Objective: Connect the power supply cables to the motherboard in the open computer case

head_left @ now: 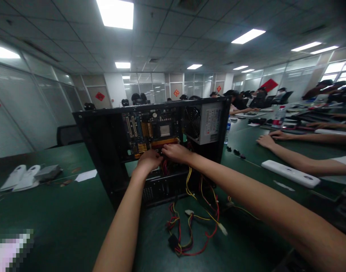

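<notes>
An open black computer case (95, 128) stands in front of me, its inside facing me. Mounted in it are a motherboard (170, 119) with a bare processor (165, 130) and, at upper right, a power supply (211, 122). My left hand (149, 161) and my right hand (177, 152) meet at the motherboard's lower edge, just below the orange memory slots (165, 143). Both have fingers bent and pinched together; what lies between them is hidden. Dark reddish cables (165, 166) run down right beneath the fingertips. Loose yellow, red and black power cables (190, 230) spill onto the table.
On the green table (62, 211), white slippers (27, 177), a grey box (48, 172) and a paper (86, 175) lie left. To the right are a white power strip (290, 173), bottles (279, 116) and another person's hands (271, 139). More people sit farther back.
</notes>
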`<state>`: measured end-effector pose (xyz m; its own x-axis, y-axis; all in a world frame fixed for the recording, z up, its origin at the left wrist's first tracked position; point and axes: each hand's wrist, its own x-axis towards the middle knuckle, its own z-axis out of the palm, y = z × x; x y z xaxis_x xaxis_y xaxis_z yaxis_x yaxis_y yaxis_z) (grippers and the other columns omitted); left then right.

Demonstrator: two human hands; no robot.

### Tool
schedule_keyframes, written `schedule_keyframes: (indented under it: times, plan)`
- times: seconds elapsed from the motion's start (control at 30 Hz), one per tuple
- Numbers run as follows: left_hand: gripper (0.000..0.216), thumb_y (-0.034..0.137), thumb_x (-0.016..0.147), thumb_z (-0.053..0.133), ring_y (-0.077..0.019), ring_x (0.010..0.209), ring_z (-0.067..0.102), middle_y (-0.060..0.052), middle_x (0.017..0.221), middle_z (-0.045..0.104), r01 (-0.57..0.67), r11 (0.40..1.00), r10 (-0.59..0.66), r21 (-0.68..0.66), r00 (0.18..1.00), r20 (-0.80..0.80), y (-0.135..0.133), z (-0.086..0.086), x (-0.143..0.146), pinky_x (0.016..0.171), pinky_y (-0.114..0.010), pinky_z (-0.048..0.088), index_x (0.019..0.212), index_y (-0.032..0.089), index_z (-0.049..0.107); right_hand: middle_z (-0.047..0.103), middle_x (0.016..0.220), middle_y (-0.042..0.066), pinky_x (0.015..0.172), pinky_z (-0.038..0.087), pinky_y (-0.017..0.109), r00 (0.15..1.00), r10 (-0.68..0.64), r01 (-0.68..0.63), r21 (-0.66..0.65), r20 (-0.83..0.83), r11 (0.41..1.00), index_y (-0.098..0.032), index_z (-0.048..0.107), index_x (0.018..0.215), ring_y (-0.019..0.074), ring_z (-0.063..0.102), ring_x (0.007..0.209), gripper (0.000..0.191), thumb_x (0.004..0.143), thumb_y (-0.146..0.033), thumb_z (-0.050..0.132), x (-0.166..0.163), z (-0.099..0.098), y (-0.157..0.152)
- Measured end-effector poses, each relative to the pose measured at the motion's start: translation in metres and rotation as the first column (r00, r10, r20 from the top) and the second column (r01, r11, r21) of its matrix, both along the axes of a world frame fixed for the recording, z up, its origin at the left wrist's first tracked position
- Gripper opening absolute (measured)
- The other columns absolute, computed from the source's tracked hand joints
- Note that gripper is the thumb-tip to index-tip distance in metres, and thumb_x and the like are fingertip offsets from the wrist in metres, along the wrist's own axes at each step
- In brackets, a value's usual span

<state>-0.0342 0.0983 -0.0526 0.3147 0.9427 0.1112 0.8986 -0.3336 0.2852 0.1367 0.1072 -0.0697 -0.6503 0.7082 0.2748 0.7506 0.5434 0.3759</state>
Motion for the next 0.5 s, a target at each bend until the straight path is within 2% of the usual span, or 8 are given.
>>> schedule_keyframes:
  times: [0.07, 0.17, 0.27, 0.37, 0.5]
  plan:
    - [0.033, 0.038, 0.087, 0.051, -0.0237, 0.085, 0.071, -0.011, 0.086, 0.077, -0.022, 0.999, 0.022, 0.030, 1.000, -0.004, -0.002, 0.000, 0.002, 0.070, -0.028, 0.048, 0.090, 0.020, 0.078, 0.060, 0.111, 0.016, 0.082, 0.045, 0.033, 0.998, 0.001, -0.002, -0.013, -0.067, 1.000, -0.007, 0.059, 0.113, 0.0246, 0.059, 0.103, 0.022, 0.095, -0.012, 0.047, 0.003, -0.001, -0.003]
    - [0.035, 0.041, 0.089, 0.050, -0.0282, 0.094, 0.071, -0.014, 0.096, 0.076, -0.074, 0.994, 0.075, 0.076, 0.997, -0.009, -0.004, 0.000, 0.007, 0.075, -0.032, 0.051, 0.094, 0.021, 0.078, 0.061, 0.113, 0.015, 0.085, 0.044, 0.030, 0.968, -0.006, -0.007, -0.049, -0.252, 0.999, -0.008, 0.061, 0.108, 0.0222, 0.059, 0.105, 0.020, 0.089, -0.010, 0.055, 0.011, -0.003, -0.008]
    - [0.036, 0.042, 0.089, 0.051, -0.0329, 0.099, 0.070, -0.018, 0.103, 0.075, -0.136, 0.984, 0.140, 0.112, 0.990, -0.022, -0.005, -0.003, 0.011, 0.078, -0.037, 0.052, 0.099, 0.020, 0.077, 0.065, 0.110, 0.013, 0.085, 0.044, 0.027, 0.912, -0.078, 0.033, -0.117, -0.404, 0.993, -0.009, 0.064, 0.102, 0.0201, 0.061, 0.103, 0.019, 0.084, -0.006, 0.060, 0.019, -0.006, -0.011]
    - [0.036, 0.040, 0.091, 0.050, -0.0341, 0.100, 0.070, -0.019, 0.105, 0.074, -0.175, 0.974, 0.182, 0.146, 0.983, -0.037, -0.007, -0.005, 0.015, 0.080, -0.040, 0.053, 0.105, 0.018, 0.075, 0.069, 0.103, 0.011, 0.082, 0.045, 0.026, 0.874, -0.176, 0.108, -0.173, -0.453, 0.979, -0.011, 0.068, 0.100, 0.0204, 0.064, 0.099, 0.018, 0.084, -0.008, 0.060, 0.024, -0.008, -0.010]
    - [0.036, 0.038, 0.095, 0.046, -0.0310, 0.100, 0.070, -0.018, 0.105, 0.074, -0.172, 0.968, 0.185, 0.183, 0.981, -0.052, -0.010, -0.008, 0.018, 0.083, -0.038, 0.052, 0.107, 0.019, 0.074, 0.073, 0.103, 0.011, 0.079, 0.047, 0.026, 0.857, -0.269, 0.188, -0.221, -0.440, 0.957, -0.014, 0.072, 0.103, 0.0208, 0.067, 0.097, 0.020, 0.089, -0.017, 0.058, 0.023, -0.006, -0.010]
